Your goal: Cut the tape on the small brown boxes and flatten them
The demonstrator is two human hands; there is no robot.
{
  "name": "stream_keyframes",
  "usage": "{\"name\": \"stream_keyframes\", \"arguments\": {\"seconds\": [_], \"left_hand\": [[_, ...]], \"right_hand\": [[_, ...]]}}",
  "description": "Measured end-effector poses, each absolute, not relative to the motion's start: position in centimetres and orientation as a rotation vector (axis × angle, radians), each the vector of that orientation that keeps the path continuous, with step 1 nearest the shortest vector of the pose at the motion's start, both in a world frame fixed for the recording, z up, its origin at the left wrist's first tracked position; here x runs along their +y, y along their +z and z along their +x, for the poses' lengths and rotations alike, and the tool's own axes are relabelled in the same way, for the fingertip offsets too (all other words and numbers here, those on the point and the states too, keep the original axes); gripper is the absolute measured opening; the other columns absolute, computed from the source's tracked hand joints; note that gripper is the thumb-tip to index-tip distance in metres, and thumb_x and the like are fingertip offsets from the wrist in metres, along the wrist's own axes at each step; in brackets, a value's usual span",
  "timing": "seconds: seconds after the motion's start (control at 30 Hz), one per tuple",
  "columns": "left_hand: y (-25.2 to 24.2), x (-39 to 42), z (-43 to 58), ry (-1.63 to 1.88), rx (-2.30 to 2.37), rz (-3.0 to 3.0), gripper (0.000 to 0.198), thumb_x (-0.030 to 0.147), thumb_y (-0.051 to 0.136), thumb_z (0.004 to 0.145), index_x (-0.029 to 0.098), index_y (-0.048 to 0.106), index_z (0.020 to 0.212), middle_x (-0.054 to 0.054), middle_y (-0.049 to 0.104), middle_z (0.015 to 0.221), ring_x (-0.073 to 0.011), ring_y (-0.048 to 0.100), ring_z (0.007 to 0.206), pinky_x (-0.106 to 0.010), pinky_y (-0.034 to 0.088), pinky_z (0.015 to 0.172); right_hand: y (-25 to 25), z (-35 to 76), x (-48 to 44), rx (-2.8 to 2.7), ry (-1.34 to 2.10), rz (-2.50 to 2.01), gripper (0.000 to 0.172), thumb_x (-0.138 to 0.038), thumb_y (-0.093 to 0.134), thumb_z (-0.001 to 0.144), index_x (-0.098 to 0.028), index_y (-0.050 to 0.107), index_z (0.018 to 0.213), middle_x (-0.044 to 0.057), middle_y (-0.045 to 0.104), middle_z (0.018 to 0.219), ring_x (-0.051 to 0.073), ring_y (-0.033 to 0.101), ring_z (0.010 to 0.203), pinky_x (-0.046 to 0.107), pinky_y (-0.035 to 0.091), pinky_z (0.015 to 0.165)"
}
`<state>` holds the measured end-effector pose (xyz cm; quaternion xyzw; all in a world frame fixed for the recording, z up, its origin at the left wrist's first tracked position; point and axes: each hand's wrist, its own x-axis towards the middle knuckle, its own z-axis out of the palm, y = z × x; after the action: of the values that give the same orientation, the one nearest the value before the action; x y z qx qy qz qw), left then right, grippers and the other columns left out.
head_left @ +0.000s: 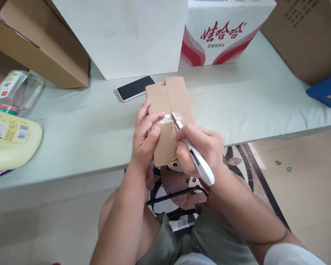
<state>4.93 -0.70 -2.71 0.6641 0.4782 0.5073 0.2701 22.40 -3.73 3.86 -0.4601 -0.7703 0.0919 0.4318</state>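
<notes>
A small brown cardboard box (165,147) juts over the front edge of the pale green surface. Clear tape (178,116) runs across the seam on its upper face. My left hand (146,138) grips the box's left side, with fingertips resting on top near the tape. In my right hand (202,147) is a white utility knife (198,160), held like a pen. Its blade tip touches the tape at the seam. The underside of the box is hidden.
A phone (135,88) lies just behind the box. Farther back stand a white box (127,36) and a red-and-white carton (223,40). On the left are a cardboard carton (49,44), a clear bottle (22,90) and a yellow jug (13,143). A blue object (327,92) sits at right.
</notes>
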Motion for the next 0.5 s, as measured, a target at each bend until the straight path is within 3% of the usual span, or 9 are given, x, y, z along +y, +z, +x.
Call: {"name": "stream_keyframes", "arguments": {"seconds": [0.23, 0.5], "left_hand": [[-2.9, -0.4, 5.0, 1.423, 1.266, 1.735, 0.047, 0.065, 0.052, 0.098, 0.03, 0.073, 0.119, -0.005, 0.043, 0.166, -0.0339, 0.028, 0.161, -0.054, 0.03, 0.131], [-3.1, -0.2, 4.7, 1.461, 1.27, 1.737, 0.048, 0.065, 0.052, 0.097, 0.03, 0.072, 0.123, -0.005, 0.045, 0.165, -0.0345, 0.028, 0.161, -0.056, 0.025, 0.132]], "right_hand": [[3.2, 22.6, -3.4, -1.859, 0.341, -0.949, 0.009, -0.018, 0.048, 0.073, -0.023, 0.044, 0.065, -0.006, 0.04, 0.053, 0.008, 0.03, 0.044, 0.025, 0.027, 0.045], [4.0, 24.6, -5.3, -1.717, 0.434, -0.956, 0.011, -0.025, 0.047, 0.084, -0.024, 0.055, 0.075, -0.004, 0.052, 0.055, 0.01, 0.043, 0.044, 0.028, 0.039, 0.048]]}}
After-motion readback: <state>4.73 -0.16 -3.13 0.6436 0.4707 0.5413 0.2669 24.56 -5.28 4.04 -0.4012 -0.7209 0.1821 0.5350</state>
